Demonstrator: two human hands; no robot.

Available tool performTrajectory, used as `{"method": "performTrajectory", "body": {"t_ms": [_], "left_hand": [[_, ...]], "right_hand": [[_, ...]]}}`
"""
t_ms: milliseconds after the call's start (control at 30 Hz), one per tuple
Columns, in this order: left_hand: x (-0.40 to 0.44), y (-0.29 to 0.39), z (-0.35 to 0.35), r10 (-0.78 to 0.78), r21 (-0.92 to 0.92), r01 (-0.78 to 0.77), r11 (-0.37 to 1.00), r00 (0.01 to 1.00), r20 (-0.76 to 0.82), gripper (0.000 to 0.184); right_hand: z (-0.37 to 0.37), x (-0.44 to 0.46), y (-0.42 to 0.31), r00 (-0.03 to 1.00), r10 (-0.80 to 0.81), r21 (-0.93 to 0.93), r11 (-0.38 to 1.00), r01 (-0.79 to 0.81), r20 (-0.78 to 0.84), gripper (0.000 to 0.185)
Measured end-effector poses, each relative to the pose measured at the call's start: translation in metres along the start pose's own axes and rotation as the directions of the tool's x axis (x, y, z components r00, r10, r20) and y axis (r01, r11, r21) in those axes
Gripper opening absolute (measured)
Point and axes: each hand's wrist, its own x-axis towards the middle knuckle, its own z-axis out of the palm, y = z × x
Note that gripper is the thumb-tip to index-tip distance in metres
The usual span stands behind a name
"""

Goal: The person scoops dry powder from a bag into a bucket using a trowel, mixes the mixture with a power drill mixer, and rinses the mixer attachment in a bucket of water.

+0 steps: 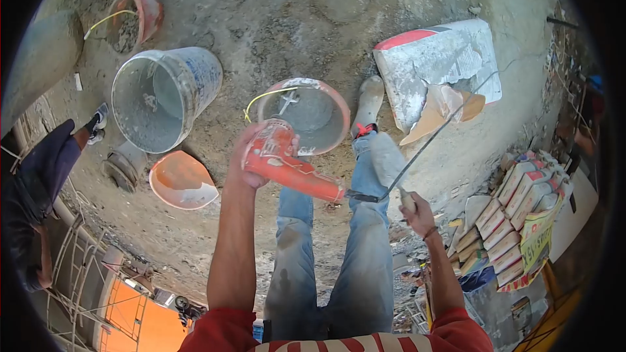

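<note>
Your left hand (242, 153) is closed around the red power tool (280, 164) above the bucket (345, 119), while your right hand (419, 214) grips the trowel (387, 158). The cable (424, 150) passes near the trowel, so it could perhaps snag and twist your one-handed hold.

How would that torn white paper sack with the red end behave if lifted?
The torn white paper sack is probably heavy, since it looks bulky and filled out. Its loose brown paper flap would likely flop or rip further, being thin and ragged. Lifting might spill whatever is inside, as the wrapping is torn open.
</note>
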Motion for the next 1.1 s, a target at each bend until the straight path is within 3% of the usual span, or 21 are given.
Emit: {"method": "performTrajectory", "body": {"t_ms": [100, 133, 167, 200, 233, 267, 333, 367, 400, 500, 567, 600, 667, 700, 767, 800, 867, 933, 1033, 1067, 1100], "left_hand": [[-0.011, 0.000, -0.006, 0.037, 0.004, -0.037, 0.999, 0.999, 0.004, 0.054], [-0.012, -0.001, -0.010, 0.039, 0.010, -0.039, 0.999, 0.999, 0.023, 0.054], [-0.012, -0.004, -0.015, 0.039, -0.002, -0.039, 0.999, 0.999, 0.028, 0.054], [-0.012, -0.006, -0.021, 0.068, 0.011, -0.069, 0.998, 0.998, 0.007, 0.054], [-0.011, -0.003, -0.023, 0.102, 0.034, -0.102, 0.994, 0.995, -0.011, 0.054], [-0.010, 0.001, -0.020, 0.111, 0.038, -0.111, 0.993, 0.994, -0.006, 0.054], [-0.013, 0.000, -0.023, 0.069, 0.061, -0.070, 0.996, 0.998, 0.013, 0.041], [-0.015, -0.001, -0.024, 0.069, 0.054, -0.069, 0.996, 0.998, 0.008, 0.041], [-0.015, -0.001, -0.022, 0.071, 0.043, -0.071, 0.997, 0.997, -0.009, 0.040], [-0.012, -0.005, -0.020, 0.053, -0.002, -0.053, 0.999, 0.999, 0.001, 0.038], [-0.012, -0.010, -0.023, 0.030, -0.028, -0.030, 0.999, 0.999, 0.025, 0.038], [-0.011, -0.013, -0.027, 0.046, -0.024, -0.045, 0.999, 0.998, 0.031, 0.038], [-0.009, -0.018, -0.033, 0.031, -0.011, -0.031, 0.999, 0.998, 0.051, 0.039], [-0.009, -0.020, -0.038, 0.044, 0.039, -0.047, 0.998, 0.997, 0.069, 0.039], [-0.006, -0.025, -0.043, 0.029, 0.089, -0.039, 0.995, 0.994, 0.103, 0.039], [-0.006, -0.028, -0.046, 0.024, 0.063, -0.030, 0.998, 0.996, 0.088, 0.043], [-0.003, -0.037, -0.040, 0.010, 0.041, -0.013, 0.999, 0.997, 0.070, 0.046], [-0.007, -0.044, -0.027, 0.104, 0.092, -0.101, 0.991, 0.994, -0.033, 0.042], [-0.003, -0.052, -0.016, 0.103, 0.083, -0.097, 0.992, 0.993, -0.065, 0.040], [-0.003, -0.054, -0.012, 0.091, 0.079, -0.084, 0.993, 0.992, -0.082, 0.037], [0.001, -0.056, -0.012, 0.102, 0.078, -0.096, 0.992, 0.992, -0.081, 0.037]], "right_hand": [[0.058, 0.051, -0.056, 0.956, 0.063, 0.072, 0.994, -0.087, 0.286, 0.024], [0.083, 0.088, -0.064, 0.936, 0.040, -0.005, 0.999, -0.041, 0.348, 0.029], [0.107, 0.135, -0.045, 0.846, -0.134, 0.097, 0.991, 0.097, 0.516, 0.034], [0.131, 0.166, -0.060, 0.795, 0.045, 0.263, 0.931, -0.253, 0.605, 0.034], [0.156, 0.188, -0.077, 0.681, 0.169, 0.371, 0.733, -0.570, 0.713, 0.035], [0.170, 0.197, -0.084, 0.681, 0.161, 0.370, 0.739, -0.563, 0.714, 0.035], [0.194, 0.201, -0.083, 0.554, 0.147, 0.373, 0.597, -0.710, 0.819, 0.037], [0.208, 0.189, -0.076, 0.671, 0.189, 0.472, 0.576, -0.667, 0.717, 0.039], [0.211, 0.172, -0.079, 0.672, 0.196, 0.471, 0.577, -0.668, 0.714, 0.039], [0.186, 0.122, -0.081, 0.786, 0.368, 0.604, 0.503, -0.618, 0.498, 0.043], [0.135, 0.103, -0.046, 0.733, 0.144, 0.504, 0.637, -0.583, 0.665, 0.044], [0.117, 0.090, -0.046, 0.740, 0.144, 0.512, 0.636, -0.578, 0.657, 0.044], [0.076, 0.059, -0.055, 0.876, 0.165, 0.570, 0.701, -0.428, 0.454, 0.044], [0.058, 0.055, -0.047, 0.888, 0.171, 0.586, 0.696, -0.415, 0.427, 0.044], [0.021, 0.053, -0.020, 0.981, 0.163, 0.632, 0.750, -0.194, 0.108, 0.040], [0.001, 0.060, -0.007, 0.982, 0.169, 0.638, 0.748, -0.184, 0.086, 0.040], [-0.039, 0.090, 0.009, 0.961, 0.230, 0.636, 0.767, -0.084, -0.151, 0.041], [-0.077, 0.124, 0.007, 0.940, 0.266, 0.696, 0.717, -0.045, -0.214, 0.037], [-0.128, 0.194, 0.030, 0.942, 0.249, 0.783, 0.622, 0.021, -0.223, 0.046], [-0.129, 0.193, 0.017, 0.945, 0.241, 0.782, 0.623, 0.025, -0.222, 0.046], [-0.127, 0.186, -0.008, 0.922, 0.237, 0.682, 0.731, 0.039, -0.306, 0.049]]}}
